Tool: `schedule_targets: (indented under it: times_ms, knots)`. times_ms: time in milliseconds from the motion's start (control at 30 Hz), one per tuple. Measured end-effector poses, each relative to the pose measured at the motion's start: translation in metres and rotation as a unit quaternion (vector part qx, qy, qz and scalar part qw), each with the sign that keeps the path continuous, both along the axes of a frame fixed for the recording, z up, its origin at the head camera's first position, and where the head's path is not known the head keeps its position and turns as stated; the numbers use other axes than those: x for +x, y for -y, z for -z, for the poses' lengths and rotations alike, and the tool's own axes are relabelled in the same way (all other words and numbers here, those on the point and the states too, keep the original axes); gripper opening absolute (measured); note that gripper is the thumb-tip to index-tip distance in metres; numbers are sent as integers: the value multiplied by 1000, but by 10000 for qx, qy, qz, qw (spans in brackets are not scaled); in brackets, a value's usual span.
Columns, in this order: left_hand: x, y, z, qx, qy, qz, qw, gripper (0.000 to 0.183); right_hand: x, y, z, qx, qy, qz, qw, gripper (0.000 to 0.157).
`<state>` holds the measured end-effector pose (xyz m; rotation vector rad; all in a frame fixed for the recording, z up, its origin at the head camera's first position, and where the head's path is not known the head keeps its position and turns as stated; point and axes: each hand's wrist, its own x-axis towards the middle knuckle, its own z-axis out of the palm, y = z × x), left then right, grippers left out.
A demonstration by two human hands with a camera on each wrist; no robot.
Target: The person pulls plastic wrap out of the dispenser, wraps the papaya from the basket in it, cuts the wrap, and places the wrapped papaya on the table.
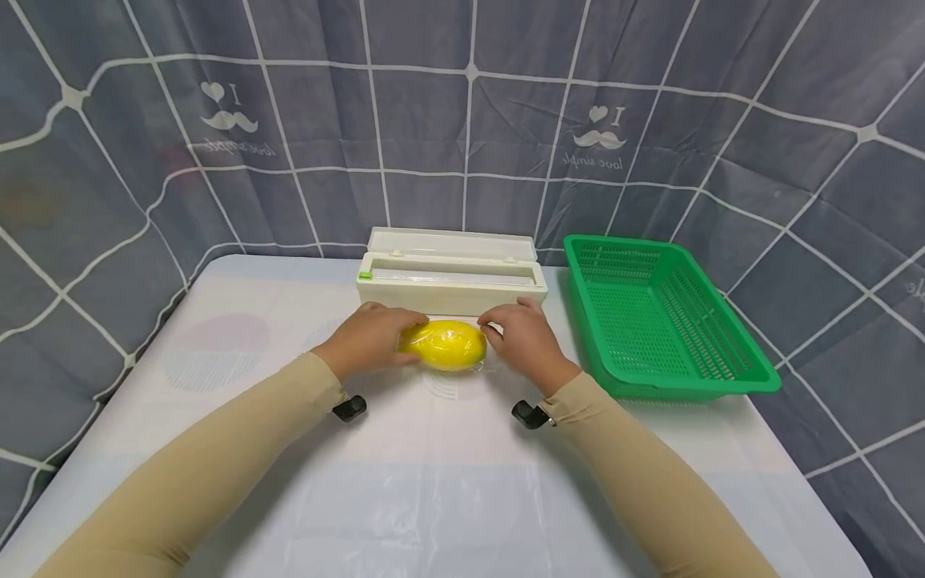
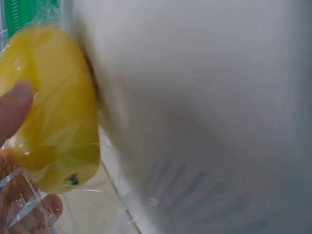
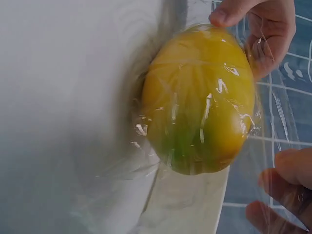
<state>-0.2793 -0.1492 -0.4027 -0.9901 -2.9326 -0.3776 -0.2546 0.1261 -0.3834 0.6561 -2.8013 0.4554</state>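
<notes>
A yellow oblong fruit with a greenish end, loosely covered in clear cling film, is in front of a white cling film dispenser box. My left hand grips the fruit's left end, thumb on the near side and fingers on the far side, partly under film in the left wrist view. At the right end, my right hand has curled fingers and pinches the edge of the film. In the right wrist view, the fingertips are apart from the fruit, and film stretches toward them.
The dispenser's lid stands raised, with a film roll inside and a green slider at its left end. A green plastic basket stands at the right. A grey checked curtain surrounds the white-covered table.
</notes>
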Motion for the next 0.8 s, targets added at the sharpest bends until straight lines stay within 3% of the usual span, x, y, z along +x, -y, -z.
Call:
schedule_targets:
  times_ms: [267,567,800]
  knots:
    - [2,-5,4,31,-23,-149,9999,61,10,-3,6,-265,-220,-407,9986,11]
    - [3,-5,7,83,-106,-150,9998,60,16,-2,15,492,-39,-592,9970,10]
    - [4,-2,5,412,412,-324,9978,57,15,-4,19,551,81,-646,9964,15]
